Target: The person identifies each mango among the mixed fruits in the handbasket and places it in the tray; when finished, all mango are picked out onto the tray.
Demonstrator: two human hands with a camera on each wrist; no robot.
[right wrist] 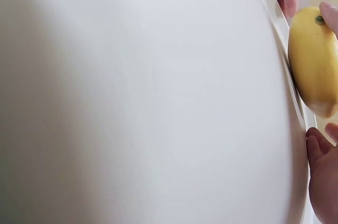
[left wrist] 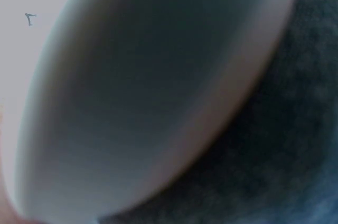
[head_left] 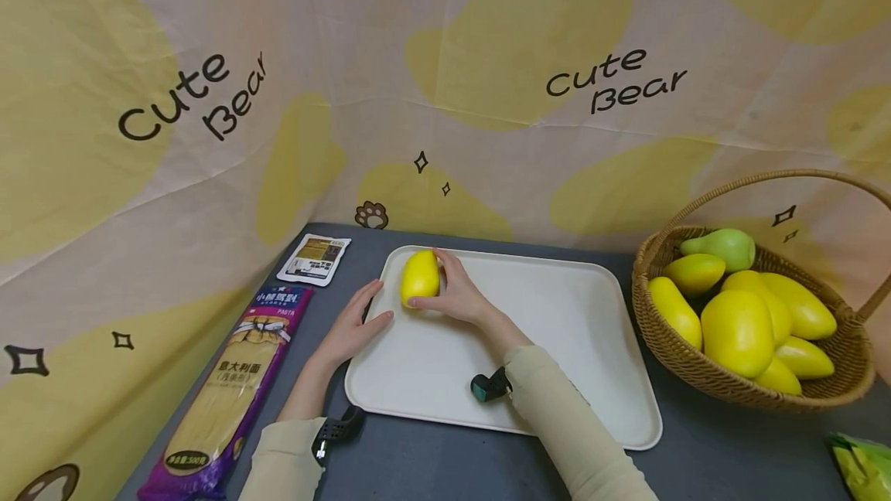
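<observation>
Fingers (head_left: 452, 266) pinching mango (head_left: 420, 277), stem (right wrist: 319, 20) in wrist view

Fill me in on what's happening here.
A person's right hand holds a yellow fruit at the far left corner of a white tray; whether it is lifted is unclear. The left hand is at the tray's left edge, holding nothing. A wicker basket of more fruit stands right of the tray, and a pasta pack lies on the left.

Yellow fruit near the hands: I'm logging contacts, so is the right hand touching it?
Touching: the head view shows the right hand with its thumb on the near end of the yellow fruit.
</observation>
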